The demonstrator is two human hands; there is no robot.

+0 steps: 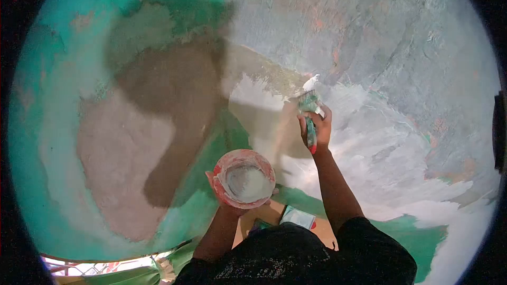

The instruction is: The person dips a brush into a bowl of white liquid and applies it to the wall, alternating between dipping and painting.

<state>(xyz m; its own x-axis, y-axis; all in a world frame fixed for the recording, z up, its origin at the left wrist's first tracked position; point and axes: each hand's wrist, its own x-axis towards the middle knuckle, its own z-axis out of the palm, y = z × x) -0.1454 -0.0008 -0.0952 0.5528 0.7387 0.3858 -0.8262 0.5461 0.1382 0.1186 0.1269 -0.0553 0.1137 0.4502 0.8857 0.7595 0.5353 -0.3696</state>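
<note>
My right hand [320, 129] is closed around the handle of a paintbrush [310, 106], green and red and smeared with paint. Its bristles meet the wall beside a bright dab of wet white paint [311, 81]. Lower and to the left, my left hand [227, 204] supports a red bowl [268, 166] from beneath and the side. Pale whitish paint [247, 182] lies inside the bowl, and its rim is crusted with the same stuff. Part of the left hand's fingers is hidden behind the bowl.
The wall [121, 163] has green paint, bare grey-brown plaster and a broad fresh white area [364, 126] at right. My shadow falls across its left part. Below are a green curtain [132, 277], a window grille [95, 268] and a white-lidded box [297, 217].
</note>
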